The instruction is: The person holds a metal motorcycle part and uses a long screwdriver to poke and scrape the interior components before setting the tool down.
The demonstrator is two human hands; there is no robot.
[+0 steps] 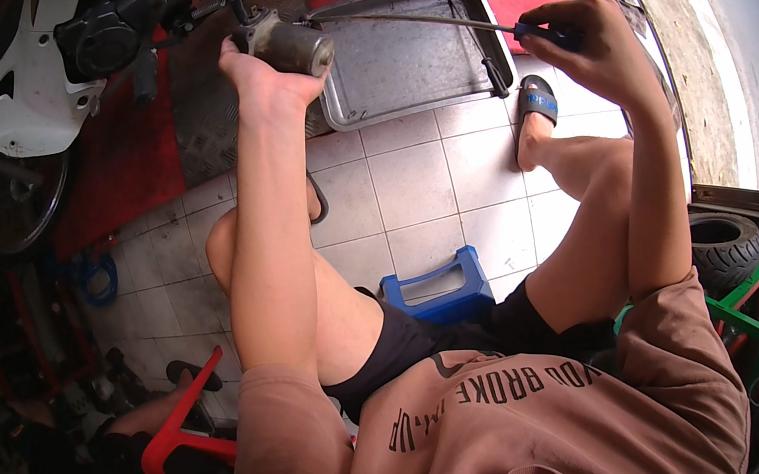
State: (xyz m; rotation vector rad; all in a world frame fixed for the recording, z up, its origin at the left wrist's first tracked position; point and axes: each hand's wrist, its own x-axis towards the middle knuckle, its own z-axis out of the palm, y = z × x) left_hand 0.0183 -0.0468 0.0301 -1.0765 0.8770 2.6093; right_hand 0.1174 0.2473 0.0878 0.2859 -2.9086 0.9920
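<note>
The left hand [263, 80] has its grip closed around a grey cylindrical motor part [289, 43] under the motorcycle [54, 61]. The right hand [594, 42] holds tight a blue-handled screwdriver [423, 21], its long shaft reaching across the metal tray [410, 64] to the part's end

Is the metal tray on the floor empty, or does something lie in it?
Nearly empty. The metal tray shows mostly bare bottom; only a small dark tool lies near its right edge.

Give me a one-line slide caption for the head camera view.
Left hand grips a grey metal cylinder on a motorcycle while right hand aims a long blue-handled screwdriver over a steel tray.
</note>
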